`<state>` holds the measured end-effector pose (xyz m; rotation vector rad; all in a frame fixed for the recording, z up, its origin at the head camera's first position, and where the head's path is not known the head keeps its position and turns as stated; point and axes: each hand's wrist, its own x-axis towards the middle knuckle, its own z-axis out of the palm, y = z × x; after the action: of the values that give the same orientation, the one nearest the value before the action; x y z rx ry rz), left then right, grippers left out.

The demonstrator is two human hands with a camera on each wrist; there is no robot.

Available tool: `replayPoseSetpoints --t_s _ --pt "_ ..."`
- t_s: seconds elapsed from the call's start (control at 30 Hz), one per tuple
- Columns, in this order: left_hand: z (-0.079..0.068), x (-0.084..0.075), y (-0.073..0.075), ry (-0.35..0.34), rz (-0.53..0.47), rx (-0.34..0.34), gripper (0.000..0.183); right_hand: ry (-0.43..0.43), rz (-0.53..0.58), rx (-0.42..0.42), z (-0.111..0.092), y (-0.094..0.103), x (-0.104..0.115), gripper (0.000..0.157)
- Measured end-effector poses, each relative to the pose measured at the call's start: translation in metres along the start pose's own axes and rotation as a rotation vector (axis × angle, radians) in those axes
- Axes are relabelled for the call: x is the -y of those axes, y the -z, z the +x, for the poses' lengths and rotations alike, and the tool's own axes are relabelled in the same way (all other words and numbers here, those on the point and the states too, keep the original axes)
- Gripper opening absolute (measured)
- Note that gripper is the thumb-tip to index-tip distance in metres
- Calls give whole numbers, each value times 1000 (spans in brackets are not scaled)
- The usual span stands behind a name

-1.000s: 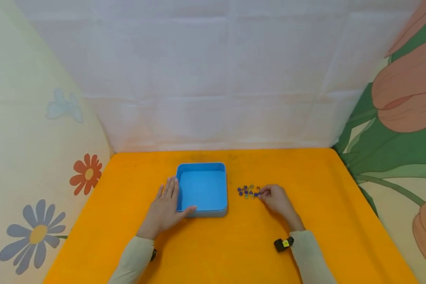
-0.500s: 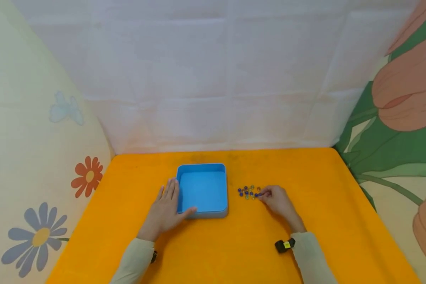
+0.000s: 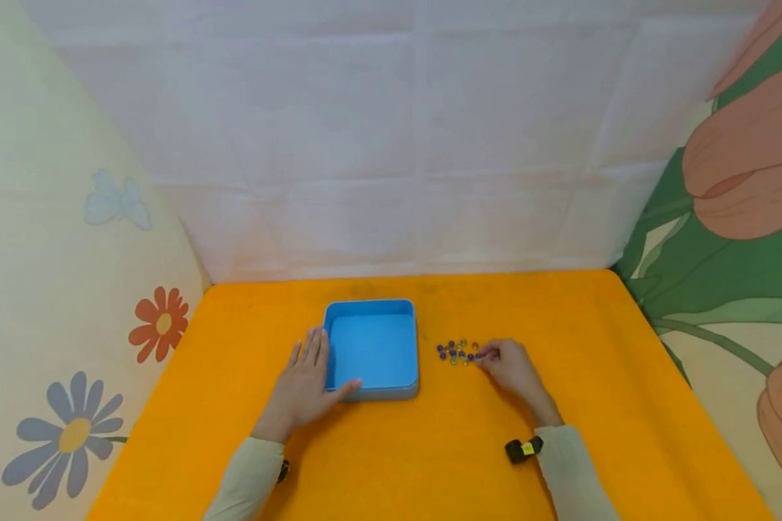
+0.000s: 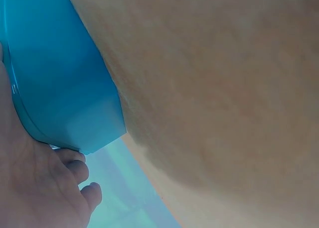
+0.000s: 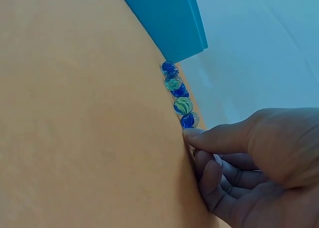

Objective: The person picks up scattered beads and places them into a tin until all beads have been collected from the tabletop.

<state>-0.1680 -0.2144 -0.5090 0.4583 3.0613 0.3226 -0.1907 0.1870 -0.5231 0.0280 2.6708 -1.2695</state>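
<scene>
Leftmost, see a printed blue-grey flower (image 3: 73,435) on a pale wall hanging (image 3: 13,304), with a red flower (image 3: 163,320) and a faint butterfly (image 3: 117,202) farther back on it. Next rightward, meet a light sleeve with a dark wristband (image 3: 283,472) at its cuff, then the left hand (image 3: 308,383): released, fingers straight along the left outer wall of a square blue box (image 3: 371,351), thumb laid over its near rim. Find the box on an orange-yellow table (image 3: 397,456), slightly left of the middle, open side up. In the left wrist view, see the palm set against the blue wall.

Just right of the box, apart from it, find a cluster of glass marbles (image 3: 452,354), many dark blue, others clear, greenish or amber. From the right wrist view, make out green swirls inside one clear marble (image 5: 183,105). At the cluster's right edge, see the right hand (image 3: 511,369) grasping a dark blue marble (image 3: 480,355) between thumb and curled fingers, mostly covered by the tips. Nearer, note a black wrist camera (image 3: 521,450) with a yellow label. Rightmost, see large printed pink tulips (image 3: 756,155) among green leaves.
</scene>
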Motion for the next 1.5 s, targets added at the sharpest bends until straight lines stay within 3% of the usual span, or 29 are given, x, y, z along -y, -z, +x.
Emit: replayPoseSetpoints --t_s 0.7,1.5 --pt "-1 -1 1 2 -10 -7 118 11 34 0 -4 3 7 17" --pt "-1 0 1 0 -6 -9 118 92 30 -4 1 1 23 16"
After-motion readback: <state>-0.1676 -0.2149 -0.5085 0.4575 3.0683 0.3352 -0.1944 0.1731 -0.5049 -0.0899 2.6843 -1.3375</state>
